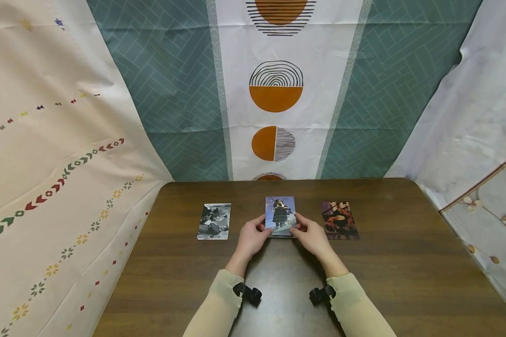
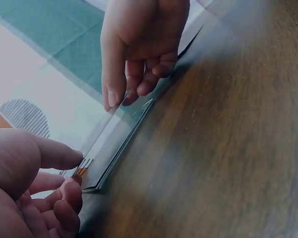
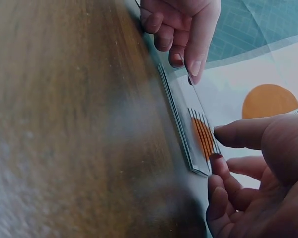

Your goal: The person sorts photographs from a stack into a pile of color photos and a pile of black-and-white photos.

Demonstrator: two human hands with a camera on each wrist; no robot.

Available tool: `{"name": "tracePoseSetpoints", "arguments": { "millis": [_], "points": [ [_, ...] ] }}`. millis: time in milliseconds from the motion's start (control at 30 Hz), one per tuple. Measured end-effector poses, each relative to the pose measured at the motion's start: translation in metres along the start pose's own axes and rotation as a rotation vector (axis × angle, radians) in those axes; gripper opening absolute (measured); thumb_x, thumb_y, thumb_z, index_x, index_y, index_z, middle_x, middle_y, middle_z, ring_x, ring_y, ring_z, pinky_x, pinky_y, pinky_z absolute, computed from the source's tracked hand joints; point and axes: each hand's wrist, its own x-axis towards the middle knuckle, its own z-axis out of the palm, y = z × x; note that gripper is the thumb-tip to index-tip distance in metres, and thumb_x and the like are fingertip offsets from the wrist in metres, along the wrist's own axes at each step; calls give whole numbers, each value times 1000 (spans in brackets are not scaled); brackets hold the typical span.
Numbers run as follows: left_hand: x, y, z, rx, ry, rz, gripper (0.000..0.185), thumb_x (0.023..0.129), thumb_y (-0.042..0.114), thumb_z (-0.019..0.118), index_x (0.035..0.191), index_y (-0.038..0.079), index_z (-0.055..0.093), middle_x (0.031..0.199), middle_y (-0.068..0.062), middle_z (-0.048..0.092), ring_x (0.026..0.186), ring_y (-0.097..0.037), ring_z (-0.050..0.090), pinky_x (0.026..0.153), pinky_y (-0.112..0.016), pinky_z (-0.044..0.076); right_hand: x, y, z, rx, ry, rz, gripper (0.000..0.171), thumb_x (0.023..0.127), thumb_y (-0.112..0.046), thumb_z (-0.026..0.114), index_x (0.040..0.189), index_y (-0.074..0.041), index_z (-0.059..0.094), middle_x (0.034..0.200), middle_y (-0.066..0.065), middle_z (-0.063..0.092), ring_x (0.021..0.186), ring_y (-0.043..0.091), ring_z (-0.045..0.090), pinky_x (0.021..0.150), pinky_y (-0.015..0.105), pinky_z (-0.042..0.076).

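From where I sit, this looks like a makeshift recording corner rather than a lived-in room — a staged setup. A dark wooden table point(image 1: 405, 262) stands pushed against hanging cloths that close off every side: a teal herringbone-patterned sheet point(image 1: 168, 93) with a white centre panel point(image 1: 278, 51) of orange half-circles behind, a cream cloth point(image 1: 46, 164) with small coloured arrows and flowers on my left, a pale floral cloth point(image 1: 480, 117) on my right. I see creases and folds in the fabric — they hang as backdrops, not walls. Small black camera mounts point(image 1: 249, 294) sit strapped at both wrists.
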Motion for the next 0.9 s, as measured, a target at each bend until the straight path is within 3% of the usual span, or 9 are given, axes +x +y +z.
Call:
{"name": "tracePoseSetpoints", "arguments": {
  "millis": [500, 900],
  "points": [
    [0, 22, 12, -35, -22, 36, 57, 94, 11, 79, 146, -3, 62, 83, 3, 59, 66, -9, 47, 64, -28, 40, -3, 5, -21, 19, 18, 6, 63, 102, -23, 73, 159, -6, 51, 106, 7, 66, 91, 22, 60, 76, 36, 45],
    [-1, 45, 45, -33, -68, 88, 60, 95, 11, 79, 149, -4, 59, 80, 5, 57, 55, -4, 40, 57, -24, 38, -15, 26, -56, -26, 24, 42, 63, 103, -25, 72, 159, -7, 51, 113, 10, 66, 97, 25, 61, 80, 38, 45]
  ]
}}
